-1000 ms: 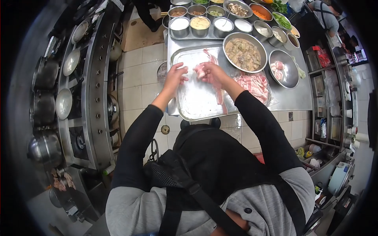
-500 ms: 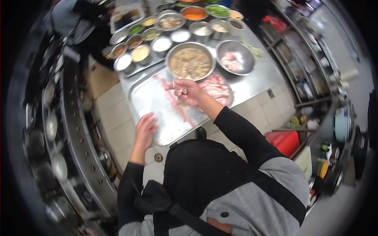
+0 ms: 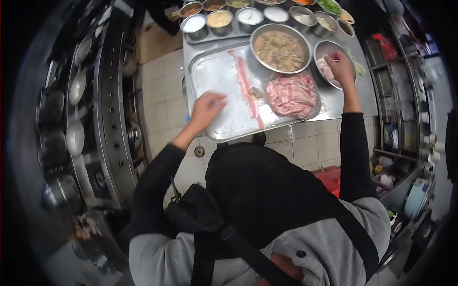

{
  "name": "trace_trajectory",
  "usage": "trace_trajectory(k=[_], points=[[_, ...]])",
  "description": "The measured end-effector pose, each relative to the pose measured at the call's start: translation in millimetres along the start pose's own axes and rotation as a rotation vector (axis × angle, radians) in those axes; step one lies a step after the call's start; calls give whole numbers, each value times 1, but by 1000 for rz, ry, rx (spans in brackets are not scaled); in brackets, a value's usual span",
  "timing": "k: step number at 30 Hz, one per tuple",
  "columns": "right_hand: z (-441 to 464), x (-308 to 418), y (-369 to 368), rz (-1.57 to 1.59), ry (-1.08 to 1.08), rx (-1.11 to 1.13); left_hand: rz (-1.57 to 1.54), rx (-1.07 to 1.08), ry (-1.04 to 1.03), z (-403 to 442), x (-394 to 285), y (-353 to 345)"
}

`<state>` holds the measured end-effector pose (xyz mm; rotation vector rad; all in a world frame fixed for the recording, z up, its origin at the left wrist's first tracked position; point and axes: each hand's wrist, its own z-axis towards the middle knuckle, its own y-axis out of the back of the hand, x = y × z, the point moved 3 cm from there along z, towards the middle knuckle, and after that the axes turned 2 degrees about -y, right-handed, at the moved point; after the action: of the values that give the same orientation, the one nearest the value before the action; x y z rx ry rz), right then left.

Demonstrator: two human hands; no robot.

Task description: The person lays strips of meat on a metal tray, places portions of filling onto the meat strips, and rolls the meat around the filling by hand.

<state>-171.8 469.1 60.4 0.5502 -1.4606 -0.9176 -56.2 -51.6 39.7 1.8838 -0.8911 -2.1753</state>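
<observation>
1. Meat strip [image 3: 244, 82]: it lies long and flat on the tray [image 3: 214, 83], with its near end by the tray's near edge. It might be two strips lying close; I cannot tell.
2. The left hand [image 3: 208, 110] hangs over the tray's near left part. The arm is bent. Its fingers are loosely spread and a bit curled, with the thumb apart from them.
3. The right arm reaches out far, and the right hand [image 3: 341, 69] dips into the meat bowl [image 3: 352, 76]. Its fingers point down by the pink meat [image 3: 327, 72]. I cannot tell if they pinch a piece or just touch it.
4. The right hand hides part of that meat, so I cannot count the pieces. The left fingertips look blurry. Shiny plastic wraps the bag of meat [image 3: 293, 95], so its slices run together. The farthest pots are cut off at the top.
5. Counting from near to far: one tray, one bag of meat just right of the strip, and one small brown clump [image 3: 256, 93] right by the strip. Then come two big bowls, the meat bowl and the mix bowl [image 3: 279, 50]. Past them stand three pots of white stuff [image 3: 195, 23] and one yellow pot [image 3: 219, 20].
6. Farthest off, one other person's dark leg [image 3: 163, 16] shows.
</observation>
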Motion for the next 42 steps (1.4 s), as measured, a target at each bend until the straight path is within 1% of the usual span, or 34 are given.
trace_trajectory(k=[2,3,4,5,6,7,10,11,13,14,15,17,18,19,20,22,23,26,27,30,33,37,39,40,42], points=[[-64,100,-31,174,-36,304,167,52,-344,33,-13,-26],[-91,124,-59,157,48,511,178,44,-428,46,-19,-41],[-123,153,-82,40,65,613,189,37,-514,58,-24,-54],[-152,174,-107,-98,108,687,225,117,-506,71,-20,-66],[-172,185,-129,-256,171,657,256,203,-498,81,-13,-77],[-191,185,-146,-325,193,530,283,292,-489,85,-7,-86],[-202,188,-165,-145,92,384,258,280,-443,90,-3,-89],[-201,187,-170,-202,80,408,227,212,-392,87,0,-88],[-198,186,-172,-222,60,490,169,81,-301,78,7,-77],[-196,185,-172,-235,57,531,121,99,-323,72,9,-76],[-193,180,-176,-171,98,481,73,111,-342,64,11,-74],[-170,173,-178,169,-105,634,-22,119,-405,51,10,-70],[-161,171,-179,343,-211,705,-33,113,-335,49,10,-71],[-153,182,-171,531,-380,738,-44,104,-263,48,7,-70],[-143,190,-160,456,-281,647,-54,90,-189,47,8,-70],[-130,205,-143,313,-77,468,67,112,-108,60,17,-73],[-129,206,-136,169,81,436,128,121,-67,67,18,-73],[-142,197,-150,150,460,334,-105,96,187,82,14,-69],[-144,197,-151,24,633,397,-10,49,169,91,29,-73],[-137,187,-173,58,604,399,-137,57,112,93,29,-66],[-120,179,-184,233,583,324,-75,66,-296,77,18,-62],[-114,180,-187,419,574,246,60,22,-172,85,25,-62],[-113,183,-191,340,614,265,116,20,-146,85,23,-58],[-115,185,-192,302,632,273,72,5,-180,84,24,-56],[-121,190,-196,356,605,286,-9,-22,-256,81,26,-48]])
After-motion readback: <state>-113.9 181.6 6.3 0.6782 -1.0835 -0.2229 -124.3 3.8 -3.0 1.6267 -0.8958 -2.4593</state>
